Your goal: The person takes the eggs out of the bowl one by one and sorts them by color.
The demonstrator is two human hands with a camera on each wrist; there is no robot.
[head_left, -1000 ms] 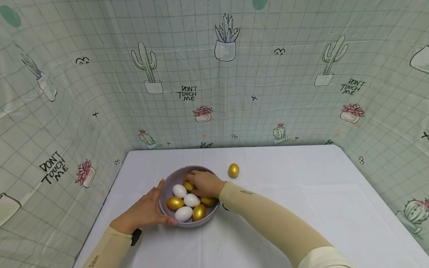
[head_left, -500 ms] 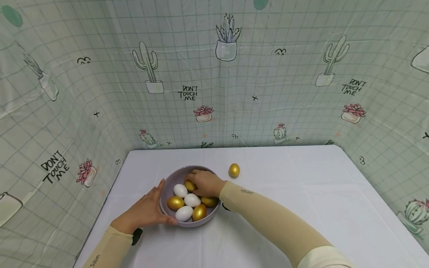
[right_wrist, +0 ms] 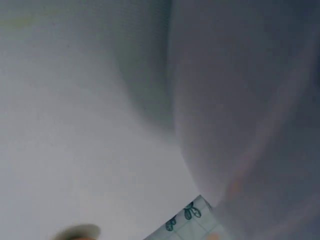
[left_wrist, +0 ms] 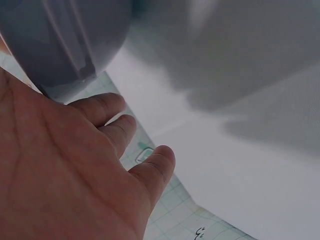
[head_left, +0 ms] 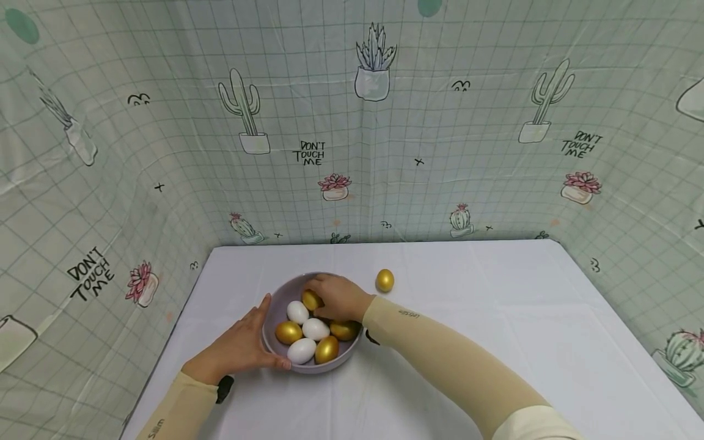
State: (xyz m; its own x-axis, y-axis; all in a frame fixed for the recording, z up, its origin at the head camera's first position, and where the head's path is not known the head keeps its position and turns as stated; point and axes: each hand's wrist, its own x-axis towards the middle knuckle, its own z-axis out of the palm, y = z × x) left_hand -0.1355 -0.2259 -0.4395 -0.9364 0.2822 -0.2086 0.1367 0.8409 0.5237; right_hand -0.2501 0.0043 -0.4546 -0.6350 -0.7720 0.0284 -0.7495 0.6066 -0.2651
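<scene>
Tally: seven in, one out

Left hand [head_left: 236, 348] is spread wide against the purple bowl [head_left: 316, 369]. Right hand [head_left: 342, 299] is inside, fingers curled on a gold egg [head_left: 311, 299]. Three white eggs [head_left: 316, 329], three more gold eggs [head_left: 288, 332] there too; lone egg [head_left: 385, 280] on the bench [head_left: 478, 287], apart. Gold egg's handling looks unfinished.

White table [head_left: 467, 305], seemingly cloth-covered, bearing a mauve bowl [head_left: 282, 294], one gold egg [head_left: 385, 280] near it

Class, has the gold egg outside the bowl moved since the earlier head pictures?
No; the gold egg keeps its place against the table's far edge.
</scene>
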